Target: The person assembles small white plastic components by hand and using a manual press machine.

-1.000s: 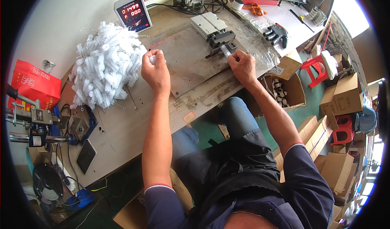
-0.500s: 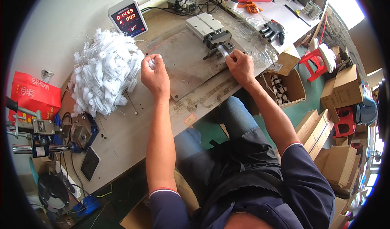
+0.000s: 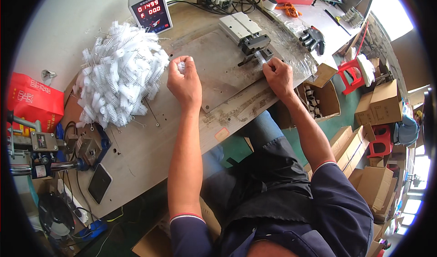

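Looks like the head cam's swung slightly, so the left hand (image 3: 185, 83), right hand (image 3: 279, 77) and clamp (image 3: 255, 44) sit further right in view.

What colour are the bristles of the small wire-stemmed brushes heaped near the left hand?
The bristles are white, seen best in the head view.

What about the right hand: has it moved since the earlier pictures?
No, not noticeably: judged against the metal fixture, the right hand stays at its near side, holding a white brush. The whole view shifted slightly.

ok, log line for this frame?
left hand: holding white brush; right hand: pinching second brush at metal fixture; brush pile: beside left hand
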### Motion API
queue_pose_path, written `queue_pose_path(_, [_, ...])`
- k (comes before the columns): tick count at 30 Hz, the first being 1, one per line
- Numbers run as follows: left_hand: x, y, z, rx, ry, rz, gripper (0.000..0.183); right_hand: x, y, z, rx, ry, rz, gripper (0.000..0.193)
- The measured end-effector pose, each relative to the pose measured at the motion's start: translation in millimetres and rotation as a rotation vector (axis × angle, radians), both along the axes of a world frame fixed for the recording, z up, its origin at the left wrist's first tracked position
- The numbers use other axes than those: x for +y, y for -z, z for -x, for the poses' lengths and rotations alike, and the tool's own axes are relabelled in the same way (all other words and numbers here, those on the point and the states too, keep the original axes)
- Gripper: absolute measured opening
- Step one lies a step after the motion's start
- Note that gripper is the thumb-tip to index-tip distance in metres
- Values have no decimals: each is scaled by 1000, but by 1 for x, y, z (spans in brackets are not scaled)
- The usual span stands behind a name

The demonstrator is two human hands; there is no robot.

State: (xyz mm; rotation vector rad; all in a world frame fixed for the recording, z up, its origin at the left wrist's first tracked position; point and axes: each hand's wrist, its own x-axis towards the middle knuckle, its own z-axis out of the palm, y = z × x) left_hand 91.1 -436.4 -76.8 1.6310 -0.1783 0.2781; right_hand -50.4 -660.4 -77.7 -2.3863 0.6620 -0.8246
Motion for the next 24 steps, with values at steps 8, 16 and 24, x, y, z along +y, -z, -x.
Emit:
queue_pose_path(8, [-1,-1,0,-2,12,18,17,-2,0,-1,-31,-6,-13,17])
queue_pose_path(16, [0,0,1,-8,16,52,14,-2,0,0,-60,-13,-39,16])
queue_pose_path(24, [2,5,-2,-66,-51,-9,16,0,-4,-6,-11,56,-81,23])
